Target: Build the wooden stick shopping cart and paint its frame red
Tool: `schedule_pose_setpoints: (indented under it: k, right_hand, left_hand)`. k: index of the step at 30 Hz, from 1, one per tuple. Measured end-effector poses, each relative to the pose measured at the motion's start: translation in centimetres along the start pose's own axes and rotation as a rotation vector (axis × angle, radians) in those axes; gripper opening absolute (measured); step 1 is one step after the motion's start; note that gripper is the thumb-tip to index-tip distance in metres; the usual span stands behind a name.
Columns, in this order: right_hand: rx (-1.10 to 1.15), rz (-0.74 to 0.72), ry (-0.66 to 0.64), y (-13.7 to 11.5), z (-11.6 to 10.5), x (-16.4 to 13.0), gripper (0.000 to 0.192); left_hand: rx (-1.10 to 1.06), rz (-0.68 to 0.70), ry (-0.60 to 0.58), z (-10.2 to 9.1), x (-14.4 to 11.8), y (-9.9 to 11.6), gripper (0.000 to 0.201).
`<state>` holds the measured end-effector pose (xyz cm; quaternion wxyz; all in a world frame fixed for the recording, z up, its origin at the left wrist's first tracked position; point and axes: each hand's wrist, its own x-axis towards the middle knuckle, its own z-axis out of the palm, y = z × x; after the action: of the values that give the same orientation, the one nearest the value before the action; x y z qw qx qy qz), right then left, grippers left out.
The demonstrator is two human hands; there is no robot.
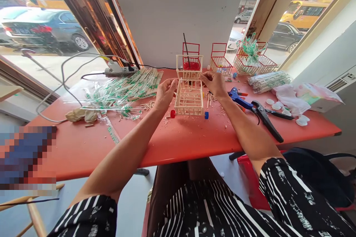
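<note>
From my remote seat: the stick basket (189,97) sits mid-table (180,140) between my left hand (164,93) and right hand (213,83); wrapped sticks (125,89) lie left, the glue gun (238,98) and pliers (265,118) right, more baskets (221,60) behind.

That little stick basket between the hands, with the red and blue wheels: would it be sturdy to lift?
The stick basket is probably very light, being open lattice of thin sticks. It looks fragile: a firm squeeze might snap joints. The left hand and right hand touch its top corners. On its wheels it may roll if pushed.
</note>
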<state>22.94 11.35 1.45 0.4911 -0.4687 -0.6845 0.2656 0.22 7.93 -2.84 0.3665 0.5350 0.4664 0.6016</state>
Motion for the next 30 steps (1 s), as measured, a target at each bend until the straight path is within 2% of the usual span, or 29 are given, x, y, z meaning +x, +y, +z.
schedule_pose_setpoints:
  k: [4, 7, 8, 10, 13, 16, 19, 24, 27, 30]
  right_hand:
    - [-0.001, 0.024, -0.112, -0.7, -0.9, -0.1, 0.027]
    - [-0.045, 0.056, -0.265, -1.1, -2.6, 0.0, 0.007]
    - [-0.072, 0.065, -0.294, -1.3, -3.4, 0.1, 0.006]
    - [-0.154, 0.071, -0.226, -1.8, -5.1, 0.6, 0.024]
    - [-0.227, 0.121, -0.04, -3.2, -7.5, 2.4, 0.017]
    - [-0.213, 0.069, 0.087, -4.6, -8.3, 5.5, 0.016]
    - [-0.26, 0.082, 0.063, -5.3, -7.3, 9.6, 0.015]
    - [-0.477, 0.059, -0.018, -4.6, -2.9, 15.9, 0.016]
    - [-0.6, -0.02, -0.019, -3.5, -0.2, 18.7, 0.017]
    - [-0.644, -0.016, -0.034, -2.5, 2.0, 20.6, 0.012]
  left_hand:
    - [0.026, 0.008, 0.003, -0.2, -0.3, 0.9, 0.032]
    - [0.022, 0.024, 0.005, -0.3, -0.3, 1.4, 0.022]
    - [0.02, 0.031, 0.007, -0.3, -0.3, 1.5, 0.02]
    - [0.013, 0.038, 0.011, -0.1, -0.2, 1.6, 0.017]
    - [-0.027, 0.032, 0.015, 0.3, -0.3, 1.6, 0.014]
    - [-0.06, 0.058, 0.016, 0.8, -0.7, 1.7, 0.008]
    - [-0.059, 0.07, 0.027, 1.0, -1.1, 1.8, 0.006]
    - [0.001, 0.055, 0.07, 1.0, -1.7, 1.9, 0.011]
    - [0.037, 0.072, 0.117, 1.1, -1.9, 1.9, 0.011]
    - [0.076, 0.088, 0.166, 1.3, -2.2, 1.9, 0.01]
